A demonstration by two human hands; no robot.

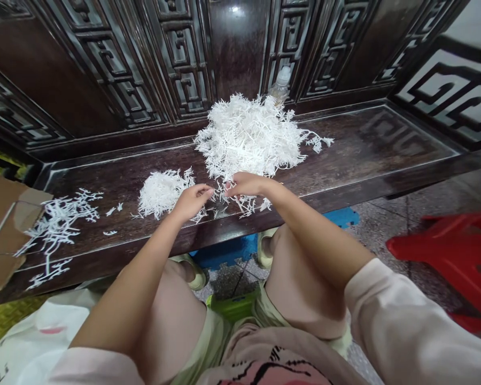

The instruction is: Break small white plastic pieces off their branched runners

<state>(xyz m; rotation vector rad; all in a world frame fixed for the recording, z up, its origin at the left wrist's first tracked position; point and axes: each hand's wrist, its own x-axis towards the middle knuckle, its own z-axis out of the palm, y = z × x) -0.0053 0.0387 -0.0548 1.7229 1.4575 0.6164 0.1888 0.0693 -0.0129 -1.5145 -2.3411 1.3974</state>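
A big heap of white branched plastic pieces [252,133] lies on the dark wooden bench [344,133]. To its left is a smaller white pile [160,192]. Between the two piles, near the bench's front edge, my left hand [193,202] has its thumb and fingers pinched together at a small white branched sprig [220,190]. My right hand [242,184] is closed on the same sprig from the other side, at the front of the big heap. Its fingertips are partly hidden among the white pieces. A few loose bits lie under my hands.
Stripped-looking white stems [62,219] lie at the left beside a cardboard box [8,214]. A clear bottle [281,85] stands behind the heap, against the carved wooden back [236,48]. A red plastic stool [449,240] is on the floor at right; a white bag [44,326] is at lower left.
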